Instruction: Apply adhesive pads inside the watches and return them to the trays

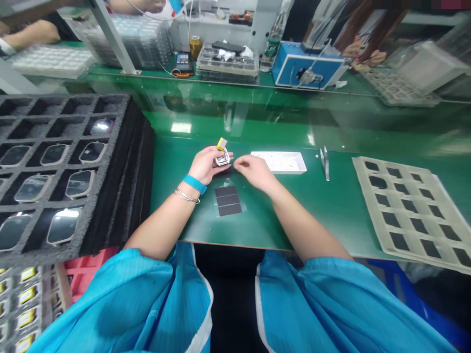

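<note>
My left hand (206, 165) holds a small silver watch case (222, 158), its inside facing up. A yellow-edged piece (221, 143), perhaps a battery, sticks up from the case's far side. Just to the right, my right hand (253, 170) has thumb and fingertips pinched together near the case; whatever they hold is too small to make out. Below the hands lies a clear sheet with black rectangular pieces (228, 201) on the green table. Behind my right hand is a white shallow box (300, 165) holding tiny parts. Tweezers (325, 164) lie farther right.
Black foam trays (123, 147) with watch screens are stacked at left. A beige compartment tray (371, 206) lies at right. Across the back shelf stand a blue machine (300, 63), a bottle (273, 44) and clear trays (228, 63). Other people's hands show at the far side.
</note>
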The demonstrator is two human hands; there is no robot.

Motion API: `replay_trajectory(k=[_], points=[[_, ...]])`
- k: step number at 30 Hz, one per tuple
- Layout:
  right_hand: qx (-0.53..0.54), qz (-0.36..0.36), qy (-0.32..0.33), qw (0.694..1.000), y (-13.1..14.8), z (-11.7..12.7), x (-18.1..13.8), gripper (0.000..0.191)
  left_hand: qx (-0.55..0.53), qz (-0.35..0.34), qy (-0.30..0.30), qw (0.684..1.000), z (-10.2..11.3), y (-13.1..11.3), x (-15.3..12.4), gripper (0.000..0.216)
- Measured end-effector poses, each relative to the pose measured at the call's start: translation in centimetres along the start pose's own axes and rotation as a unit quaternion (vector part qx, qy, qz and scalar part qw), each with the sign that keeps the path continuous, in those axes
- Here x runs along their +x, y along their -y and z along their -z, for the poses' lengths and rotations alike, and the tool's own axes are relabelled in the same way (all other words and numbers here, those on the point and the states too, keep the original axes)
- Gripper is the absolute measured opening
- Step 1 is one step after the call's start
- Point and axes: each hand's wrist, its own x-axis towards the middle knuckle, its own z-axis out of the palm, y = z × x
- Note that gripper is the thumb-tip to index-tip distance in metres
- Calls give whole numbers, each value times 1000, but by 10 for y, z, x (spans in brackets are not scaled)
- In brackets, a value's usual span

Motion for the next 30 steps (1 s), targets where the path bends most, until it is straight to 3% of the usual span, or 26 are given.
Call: replay_trajectory(k=[3,7,16,30], points=[[-129,36,4,991,1,-16,-5,16,10,-1,-23,1000,3,8,4,10],[-178,55,7,982,-5,-29,-7,16,19,9,-30,999,7,22,9,12],[-164,26,23,986,-7,-22,2,13,-1,14,-58,998,10,25,13,12],[-107,7,-6,994,-10,-23,8,12,-1,23,-69,997,9,24,13,15]])
